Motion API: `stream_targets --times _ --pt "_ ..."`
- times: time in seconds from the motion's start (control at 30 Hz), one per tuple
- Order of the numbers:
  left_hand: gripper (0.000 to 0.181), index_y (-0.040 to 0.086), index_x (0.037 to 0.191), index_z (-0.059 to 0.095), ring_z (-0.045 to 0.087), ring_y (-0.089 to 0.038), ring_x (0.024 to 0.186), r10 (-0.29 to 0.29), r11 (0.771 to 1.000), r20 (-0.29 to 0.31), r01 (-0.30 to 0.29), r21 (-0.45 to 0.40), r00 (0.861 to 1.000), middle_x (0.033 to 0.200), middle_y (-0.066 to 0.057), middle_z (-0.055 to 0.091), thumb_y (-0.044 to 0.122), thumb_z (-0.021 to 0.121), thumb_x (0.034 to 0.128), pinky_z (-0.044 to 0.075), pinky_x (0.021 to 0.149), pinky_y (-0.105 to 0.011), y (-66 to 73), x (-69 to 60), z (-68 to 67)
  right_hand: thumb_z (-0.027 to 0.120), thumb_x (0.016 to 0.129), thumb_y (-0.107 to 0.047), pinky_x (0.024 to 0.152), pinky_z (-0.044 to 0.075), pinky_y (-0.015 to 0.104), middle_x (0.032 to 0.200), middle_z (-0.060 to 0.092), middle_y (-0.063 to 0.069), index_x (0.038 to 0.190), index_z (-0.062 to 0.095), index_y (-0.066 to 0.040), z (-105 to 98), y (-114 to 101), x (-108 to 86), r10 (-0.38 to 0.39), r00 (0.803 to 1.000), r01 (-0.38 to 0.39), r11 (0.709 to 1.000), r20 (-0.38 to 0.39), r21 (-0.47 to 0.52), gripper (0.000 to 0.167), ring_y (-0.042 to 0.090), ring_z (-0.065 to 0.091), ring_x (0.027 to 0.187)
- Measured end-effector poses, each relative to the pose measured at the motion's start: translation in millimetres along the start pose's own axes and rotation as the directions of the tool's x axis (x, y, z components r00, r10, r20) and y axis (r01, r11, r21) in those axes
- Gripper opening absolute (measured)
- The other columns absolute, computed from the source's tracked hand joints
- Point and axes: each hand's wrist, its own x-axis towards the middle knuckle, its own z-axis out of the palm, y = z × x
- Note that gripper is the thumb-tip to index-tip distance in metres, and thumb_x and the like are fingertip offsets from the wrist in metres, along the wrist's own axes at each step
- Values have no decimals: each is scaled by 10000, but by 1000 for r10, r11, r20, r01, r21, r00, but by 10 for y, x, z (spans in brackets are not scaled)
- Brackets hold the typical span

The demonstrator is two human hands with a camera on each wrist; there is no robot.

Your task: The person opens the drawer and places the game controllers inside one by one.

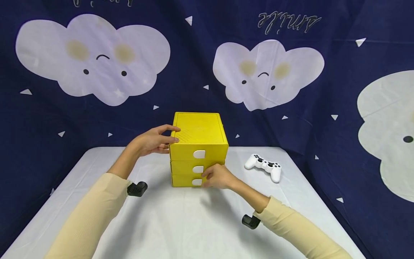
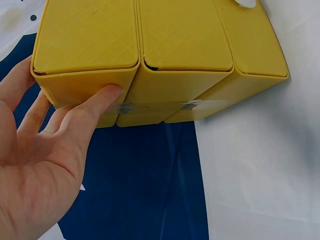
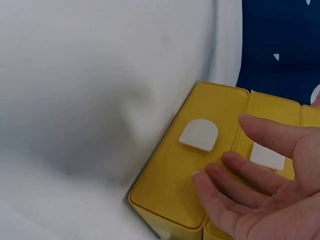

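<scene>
Two hands (image 1: 151, 142) (image 1: 220, 176), three drawers (image 1: 182, 152) (image 1: 182, 167) (image 1: 182, 180), one controller (image 1: 264, 165)

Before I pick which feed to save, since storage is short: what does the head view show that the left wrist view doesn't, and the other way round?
Only the head view shows the white game controller, the right hand and all three white handles.

Only the left wrist view shows the left side of the yellow drawer unit, with what looks like clear tape across it.

Both show the left hand touching the unit, the white tabletop and the dark blue cloth.
</scene>
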Motion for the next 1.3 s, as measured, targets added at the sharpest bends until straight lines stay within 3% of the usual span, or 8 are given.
stream_targets --times 0.43,0.67,0.97,1.3 --pt "621 257 1536 418 670 -194 993 -5 1000 0 5 1 1000 1377 -137 577 282 694 981 565 990 -377 -5 6 34 875 730 -135 782 594 268 934 791 34 1030 812 -55 203 60 50 -9 999 8 1000 -47 -17 317 171 732 907" --pt "626 260 1539 415 679 -186 984 7 1000 0 -7 7 1000 1371 -133 583 289 695 980 555 1019 -407 40 21 24 839 729 -67 775 597 286 930 792 64 1004 812 -37 213 72 63 -41 996 39 999 -79 -26 277 184 735 886" --pt "615 262 1535 421 650 -171 922 5 1000 0 -5 7 1000 1339 -121 584 285 691 983 569 976 -363 63 -4 0 810 736 -40 726 589 246 868 788 34 964 818 -38 230 74 100 -30 993 31 999 -110 13 228 142 728 809" --pt "615 270 1535 422 649 -164 910 -9 1000 0 9 -3 1000 1324 -115 581 290 691 983 556 1003 -380 18 -25 2 796 820 -59 671 577 240 837 790 52 895 825 -42 337 102 113 -54 984 60 998 -168 32 83 162 729 773"
